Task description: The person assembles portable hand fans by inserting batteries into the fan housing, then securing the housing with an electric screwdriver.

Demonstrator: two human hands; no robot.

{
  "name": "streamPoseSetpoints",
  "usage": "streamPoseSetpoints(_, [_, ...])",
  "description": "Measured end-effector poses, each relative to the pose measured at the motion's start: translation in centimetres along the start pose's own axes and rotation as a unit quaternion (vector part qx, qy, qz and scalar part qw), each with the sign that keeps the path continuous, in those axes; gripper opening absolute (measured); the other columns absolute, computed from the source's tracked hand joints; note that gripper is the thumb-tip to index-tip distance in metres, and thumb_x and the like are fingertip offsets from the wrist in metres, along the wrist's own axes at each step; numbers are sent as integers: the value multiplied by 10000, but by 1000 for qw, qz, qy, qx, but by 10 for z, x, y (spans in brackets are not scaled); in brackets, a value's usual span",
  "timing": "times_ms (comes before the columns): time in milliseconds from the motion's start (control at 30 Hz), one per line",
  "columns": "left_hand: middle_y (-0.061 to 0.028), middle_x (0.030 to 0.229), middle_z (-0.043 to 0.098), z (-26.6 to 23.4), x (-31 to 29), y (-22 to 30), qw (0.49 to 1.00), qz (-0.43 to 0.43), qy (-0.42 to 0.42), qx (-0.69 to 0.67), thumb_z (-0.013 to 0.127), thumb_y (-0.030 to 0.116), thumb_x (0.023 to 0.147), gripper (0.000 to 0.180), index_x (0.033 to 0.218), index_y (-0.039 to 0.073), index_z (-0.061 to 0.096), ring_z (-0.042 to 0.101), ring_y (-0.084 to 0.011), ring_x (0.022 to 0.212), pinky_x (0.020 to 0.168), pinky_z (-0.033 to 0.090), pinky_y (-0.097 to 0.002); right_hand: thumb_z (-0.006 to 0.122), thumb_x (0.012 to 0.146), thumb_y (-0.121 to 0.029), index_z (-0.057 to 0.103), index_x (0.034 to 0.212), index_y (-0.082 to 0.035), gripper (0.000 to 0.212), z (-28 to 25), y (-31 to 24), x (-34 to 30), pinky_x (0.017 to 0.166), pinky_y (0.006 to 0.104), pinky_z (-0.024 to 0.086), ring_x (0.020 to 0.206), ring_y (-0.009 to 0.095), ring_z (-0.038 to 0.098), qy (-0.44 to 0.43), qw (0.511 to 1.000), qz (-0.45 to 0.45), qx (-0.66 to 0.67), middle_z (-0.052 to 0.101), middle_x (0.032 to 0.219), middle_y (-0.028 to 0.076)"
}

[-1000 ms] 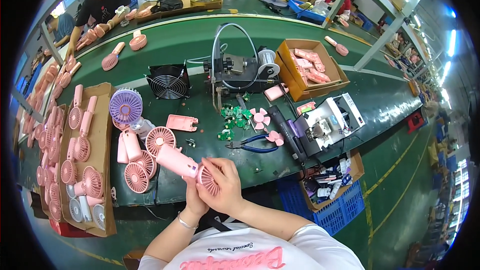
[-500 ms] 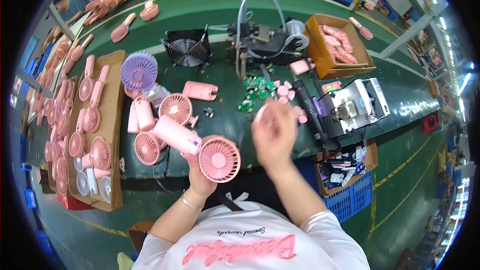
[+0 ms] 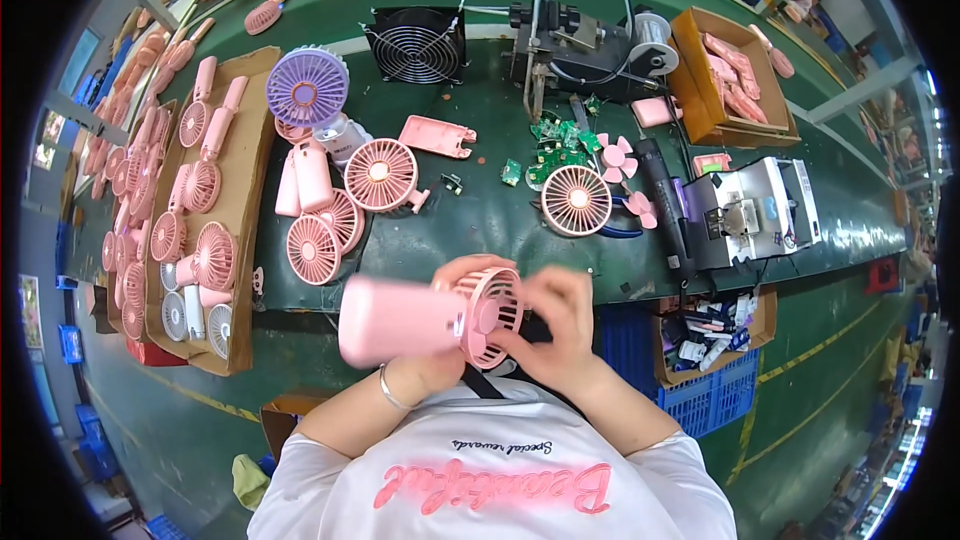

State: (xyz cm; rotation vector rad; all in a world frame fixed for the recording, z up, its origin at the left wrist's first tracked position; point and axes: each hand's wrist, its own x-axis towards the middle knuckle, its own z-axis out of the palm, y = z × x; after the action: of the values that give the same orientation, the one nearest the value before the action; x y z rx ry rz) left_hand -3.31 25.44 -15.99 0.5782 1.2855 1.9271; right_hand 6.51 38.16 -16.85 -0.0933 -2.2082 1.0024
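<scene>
My left hand (image 3: 432,370) is wrapped round a pink handheld fan (image 3: 395,320), close to my body at the table's front edge. The fan lies sideways, its blurred handle pointing left and its round head facing right. Pink blades (image 3: 486,318) show inside the open head. My right hand (image 3: 562,335) grips the head from the right, thumb reaching in at the blades and the other fingers at the rim. Beyond it a round pink grille (image 3: 577,200) lies on the table, near green circuit boards (image 3: 560,148) and loose pink fan blades (image 3: 617,157).
Pink fan parts and a purple fan (image 3: 307,87) stand at the left, beside a cardboard tray (image 3: 262,130) of fans. At the back are a black cooling fan (image 3: 415,45) and a soldering machine (image 3: 590,50). A metal-cased device (image 3: 755,210) sits at the right.
My right hand has come back from the grille on the table to the fan head. The fan in my left hand has turned, its handle now pointing left. The view has shifted.
</scene>
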Motion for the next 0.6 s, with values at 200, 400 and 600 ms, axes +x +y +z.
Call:
streamPoseSetpoints(200, [-199,1329,367,-12,-24,-6,903,191,-132,362,883,198,595,856,1291,107,394,427,-413,1237,951,475,-451,673,784,50,471,1263,-59,531,-6,-21,-19,746,278,500,921,96,576,-220,833,354,363,550,1084,41])
streamPoseSetpoints(400, [-196,1283,441,0,-34,12,845,144,-172,485,832,225,627,749,1256,80,453,509,-406,1149,965,474,-439,687,805,5,414,1294,-79,566,-17,-12,-21,852,274,477,1033,111,571,-273,747,395,459,549,1148,15])
streamPoseSetpoints(600, [-199,1354,428,-41,-31,4,934,54,-182,302,855,163,622,888,1336,92,332,494,-328,1212,982,450,-447,672,736,31,620,1010,-68,296,-59,14,27,661,278,456,819,193,562,-245,946,185,106,554,920,64])
